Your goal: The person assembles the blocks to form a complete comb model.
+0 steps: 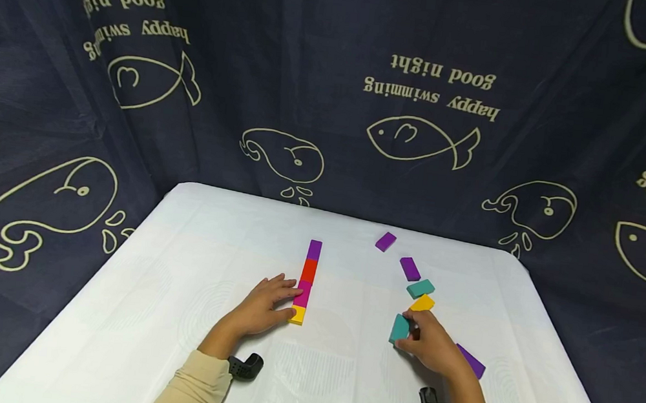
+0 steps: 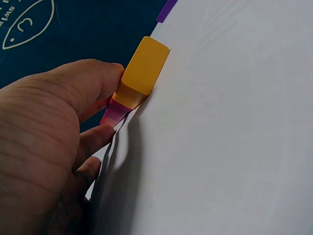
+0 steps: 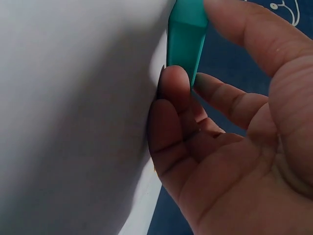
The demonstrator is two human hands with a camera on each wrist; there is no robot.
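A person in beige sleeves works with coloured blocks at a white-covered surface, a black device on each wrist. The right hand pinches a teal block between thumb and fingers, its grip closed on the piece at the right of the surface; whether the block touches the cloth or is slightly raised cannot be told. The left hand rests with its grip relaxed and fingers extended along a straight row of four blocks, the thumb touching the yellow end block and a fingertip over the pink block. Beyond these, end to end, lie the red block and the purple end block. Just past the right hand's fingers sits a loose yellow block, with a second teal block beside it and two purple blocks farther back. Another, the near purple block, lies beside the right wrist. Behind hangs a dark curtain printed with fish and whales.
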